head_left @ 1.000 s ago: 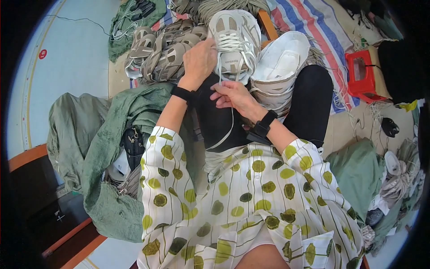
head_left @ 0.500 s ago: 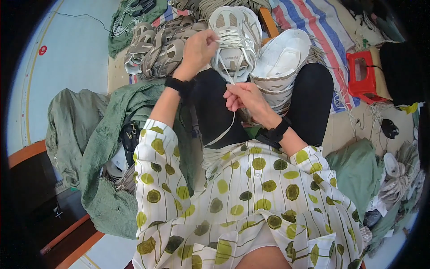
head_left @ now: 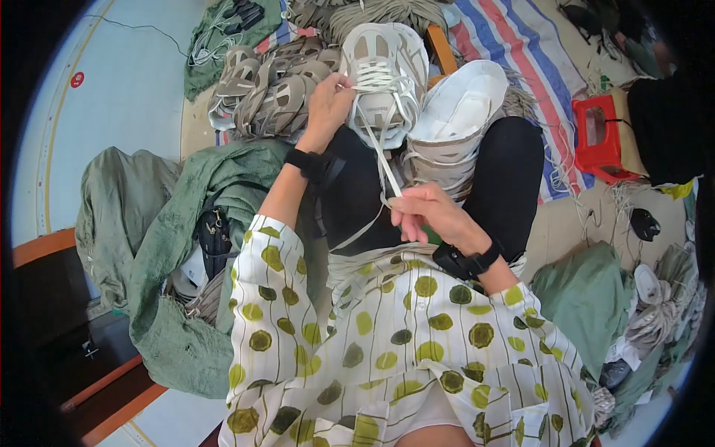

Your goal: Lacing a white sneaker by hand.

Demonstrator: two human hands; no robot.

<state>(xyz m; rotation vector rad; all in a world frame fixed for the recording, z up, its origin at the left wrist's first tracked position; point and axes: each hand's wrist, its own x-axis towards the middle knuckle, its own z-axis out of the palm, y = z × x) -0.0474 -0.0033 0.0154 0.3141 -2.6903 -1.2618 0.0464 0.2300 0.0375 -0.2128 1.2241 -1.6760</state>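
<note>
Two hands work one beige-and-white mesh sneaker (head_left: pixel 383 74), propped toe-up on the knees at 12 o'clock so its eyelets face the wearer. Left hand (head_left: pixel 328 104), arm stretched forward, fingers closed on the shoe's side by the lacing, steadying it. Right hand (head_left: pixel 424 212), wrist bent inward at centre, pinches the flat cream shoelace (head_left: pixel 381 160), pulled taut. Stacked white soles (head_left: pixel 462 112) lie at 1 o'clock.

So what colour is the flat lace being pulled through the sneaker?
Pale beige flat lace, matching the beige-and-white sneaker; head view.
</note>
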